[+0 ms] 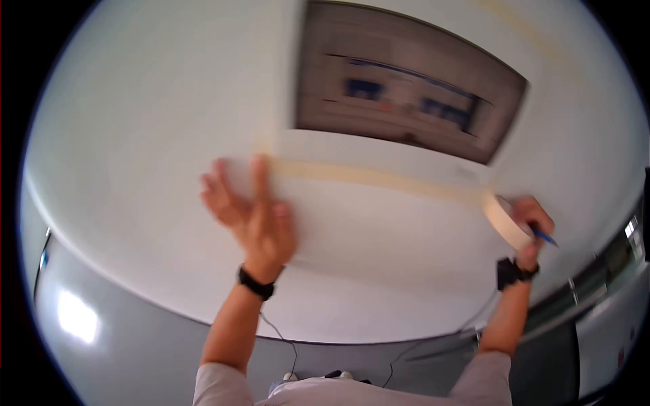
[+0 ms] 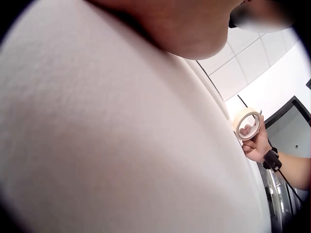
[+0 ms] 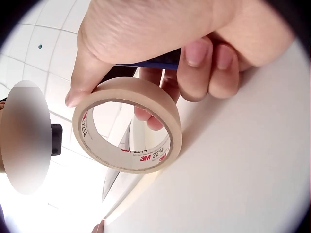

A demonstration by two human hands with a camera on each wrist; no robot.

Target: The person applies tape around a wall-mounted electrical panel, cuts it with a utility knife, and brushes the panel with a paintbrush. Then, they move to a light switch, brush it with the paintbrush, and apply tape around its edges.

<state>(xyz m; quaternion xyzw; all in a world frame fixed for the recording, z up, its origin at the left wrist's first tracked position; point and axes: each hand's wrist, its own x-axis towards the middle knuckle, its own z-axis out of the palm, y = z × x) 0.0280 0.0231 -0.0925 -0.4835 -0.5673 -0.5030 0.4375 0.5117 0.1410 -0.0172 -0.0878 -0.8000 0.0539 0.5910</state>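
A strip of cream masking tape (image 1: 365,177) runs along the white surface below a dark rectangular window (image 1: 406,81). At its left end the left hand (image 1: 261,220) lies on the surface, fingers spread and fairly straight. Toward the strip's right end, the right hand (image 1: 531,220) grips the tape roll (image 1: 506,224), thumb on its rim and fingers through the ring. That hand also holds a blue object (image 3: 160,64), partly hidden by the palm. The roll (image 3: 131,165) shows its printed inner core in the right wrist view.
More tape runs up the window's left side (image 1: 271,81) and at the upper right (image 1: 525,27). Cables hang from both wrists. Below the curved white edge are a grey floor (image 1: 135,298) and the person's shoes. Dark-framed structures stand at the right.
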